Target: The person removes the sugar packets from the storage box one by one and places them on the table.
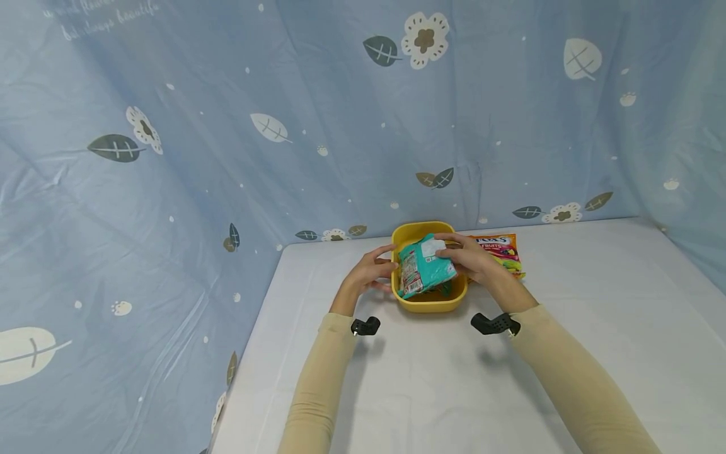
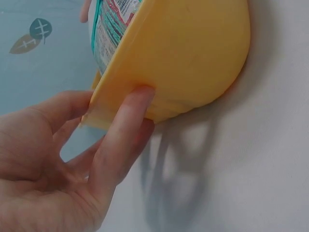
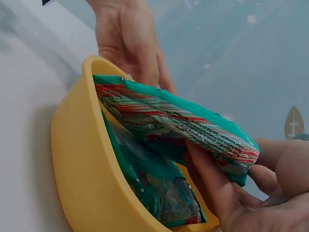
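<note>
My right hand [image 1: 467, 257] grips a teal packet [image 3: 178, 116] by its end, thumb on one face and fingers beneath. The packet, with red stripes and printed text, is tilted over the opening of a yellow plastic bin [image 1: 428, 307]. Beneath it, another green packet [image 3: 169, 193] lies inside the bin. My left hand [image 2: 77, 150] holds the bin's left side, its thumb at the rim and its fingers against the outer wall. The tip of that thumb is hidden behind the rim.
An orange candy bag [image 1: 505, 244] marked Fox's lies right of the bin, partly covered by my right hand. The bin stands on a white-covered table [image 1: 420, 391], near the blue patterned curtain [image 1: 351, 126] at the back.
</note>
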`<state>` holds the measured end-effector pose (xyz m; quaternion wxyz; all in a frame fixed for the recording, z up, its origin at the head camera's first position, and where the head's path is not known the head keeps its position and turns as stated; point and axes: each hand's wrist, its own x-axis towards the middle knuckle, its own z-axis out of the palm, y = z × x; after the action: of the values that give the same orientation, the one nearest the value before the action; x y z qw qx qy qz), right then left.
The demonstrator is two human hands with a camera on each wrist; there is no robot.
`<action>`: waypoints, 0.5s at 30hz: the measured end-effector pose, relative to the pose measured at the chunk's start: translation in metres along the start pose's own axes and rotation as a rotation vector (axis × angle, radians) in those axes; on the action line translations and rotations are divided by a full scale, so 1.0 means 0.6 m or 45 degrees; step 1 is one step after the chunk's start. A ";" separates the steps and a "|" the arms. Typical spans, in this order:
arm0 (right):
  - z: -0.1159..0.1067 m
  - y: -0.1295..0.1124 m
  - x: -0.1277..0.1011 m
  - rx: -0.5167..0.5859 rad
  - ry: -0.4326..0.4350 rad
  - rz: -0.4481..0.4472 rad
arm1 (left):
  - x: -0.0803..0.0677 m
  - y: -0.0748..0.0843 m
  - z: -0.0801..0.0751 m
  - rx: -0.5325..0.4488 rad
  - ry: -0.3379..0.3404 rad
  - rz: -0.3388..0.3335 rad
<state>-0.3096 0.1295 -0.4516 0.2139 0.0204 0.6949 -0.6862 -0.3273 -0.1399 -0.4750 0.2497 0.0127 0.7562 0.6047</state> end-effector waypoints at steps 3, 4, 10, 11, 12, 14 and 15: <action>-0.001 0.000 -0.001 0.034 -0.001 0.013 | 0.000 -0.001 0.001 -0.007 -0.001 0.000; -0.002 0.000 -0.001 0.041 0.002 0.020 | 0.000 0.000 0.001 -0.008 -0.001 0.001; -0.003 -0.002 -0.003 0.032 0.007 0.024 | -0.003 0.002 0.001 -0.006 -0.001 0.007; -0.003 -0.002 -0.004 0.028 0.009 0.022 | -0.004 0.002 0.001 -0.003 -0.002 0.010; -0.003 -0.003 -0.004 0.020 0.011 0.019 | -0.004 0.003 0.001 0.000 -0.003 0.011; -0.002 -0.004 -0.004 0.017 0.010 0.015 | -0.003 0.002 0.000 -0.002 -0.009 0.015; -0.002 -0.004 -0.005 0.015 0.010 0.014 | -0.003 0.002 0.000 -0.002 -0.013 0.016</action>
<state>-0.3083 0.1315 -0.4483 0.2148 0.0280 0.6915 -0.6892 -0.3261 -0.1401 -0.4733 0.2497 0.0201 0.7544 0.6068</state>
